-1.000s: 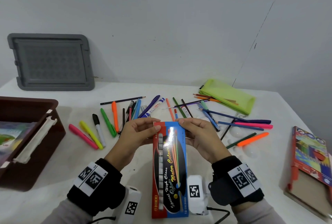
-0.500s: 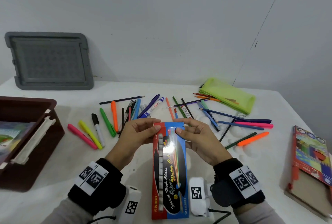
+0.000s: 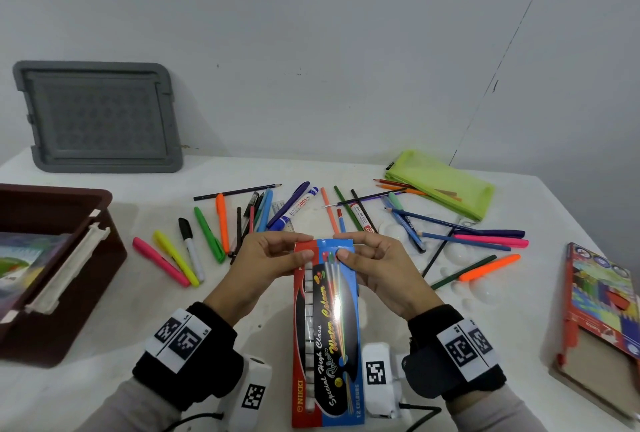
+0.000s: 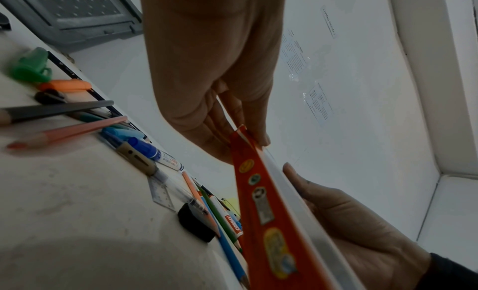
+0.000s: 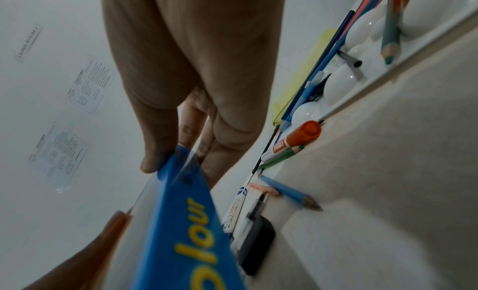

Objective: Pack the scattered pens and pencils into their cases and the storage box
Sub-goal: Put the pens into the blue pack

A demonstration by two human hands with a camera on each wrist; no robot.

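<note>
Nearest the viewer, a long flat water-colour case (image 3: 325,334) — red down its left edge, blue on the right — is held above the table (image 3: 104,345), its long axis running straight from near to far. Both hands grip its far end. The left hand (image 3: 266,265) pinches the far left corner, thumb on top and fingers beneath; the right hand (image 3: 377,269) pinches the far right corner the same way, its thumb tip pressed on the blue face. The case's far end lies right at the fingertips of both hands, equally near to each, so any opening or closing of that end would likely be done there.

Beyond the hands, pens and pencils lie scattered across the table — roughly thirty, too overlapped to count exactly. At near right sits one red pencil box (image 3: 602,314), its cardboard tray slid partly out. At left stands one brown storage box (image 3: 69,293), open, with something colourful inside. Farther right lies one lime-green pouch (image 3: 446,182) with pencils poking from it. Farthest, one grey lid (image 3: 97,116) leans against the wall.
</note>
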